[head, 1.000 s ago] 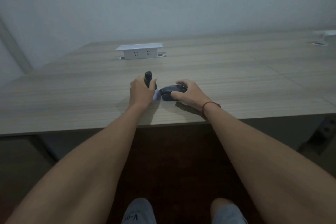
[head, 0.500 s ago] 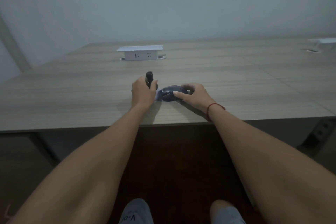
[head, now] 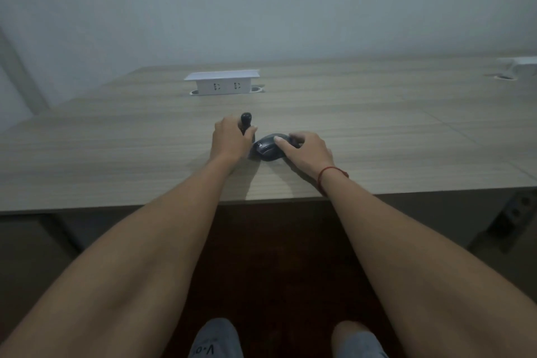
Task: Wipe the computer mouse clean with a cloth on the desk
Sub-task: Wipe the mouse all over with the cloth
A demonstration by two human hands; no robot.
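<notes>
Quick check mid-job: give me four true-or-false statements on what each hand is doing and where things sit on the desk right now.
1. The right hand rests on the mouse. True.
2. The left hand is empty. False: it grips a small black bottle-like object.
3. The mouse is lifted off the desk. False: it sits on the desk, near the front edge.
4. A white socket box stands farther back on the desk. True.

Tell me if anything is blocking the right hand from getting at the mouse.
Nothing visible does. The right hand already rests on the mouse on the desk. The left hand is beside it, gripping a small dark bottle.
</notes>
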